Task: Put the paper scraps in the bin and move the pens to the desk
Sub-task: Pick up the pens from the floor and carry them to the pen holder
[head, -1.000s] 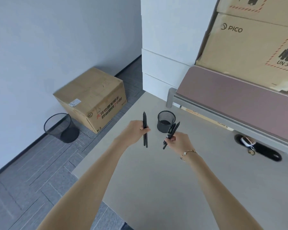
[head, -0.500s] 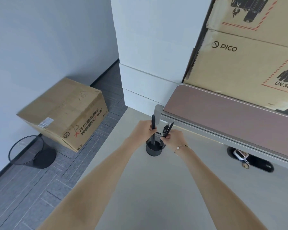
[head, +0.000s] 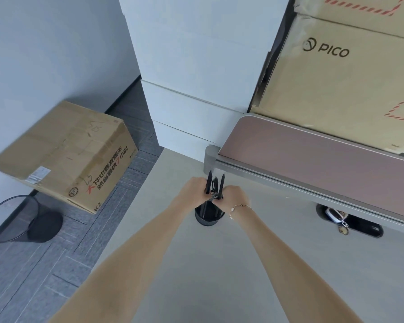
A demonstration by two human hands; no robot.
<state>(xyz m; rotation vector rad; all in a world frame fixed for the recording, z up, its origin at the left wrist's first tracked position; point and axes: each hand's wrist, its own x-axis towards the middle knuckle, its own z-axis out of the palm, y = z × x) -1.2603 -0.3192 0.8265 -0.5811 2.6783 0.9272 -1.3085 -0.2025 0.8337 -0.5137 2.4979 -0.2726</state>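
Both my hands meet over a black mesh pen cup [head: 209, 219] that stands on the grey desk [head: 219, 264]. My left hand [head: 193, 191] is closed around a black pen [head: 208, 180] held upright, its lower end inside the cup. My right hand [head: 233, 197] grips a few more black pens [head: 220, 185], also upright with their tips in the cup. A black mesh waste bin [head: 21, 217] stands on the floor at the far left. No paper scraps are visible.
A large cardboard box [head: 68, 155] sits on the floor beside the bin. A pink and grey desk partition [head: 313, 159] runs along the back, with PICO cartons [head: 348, 78] behind it. A cable slot [head: 350, 223] with keys lies at the right.
Both hands have moved forward from the desk's middle to the pen cup and lowered the pens into it. The view has shifted right, so the bin sits further left.
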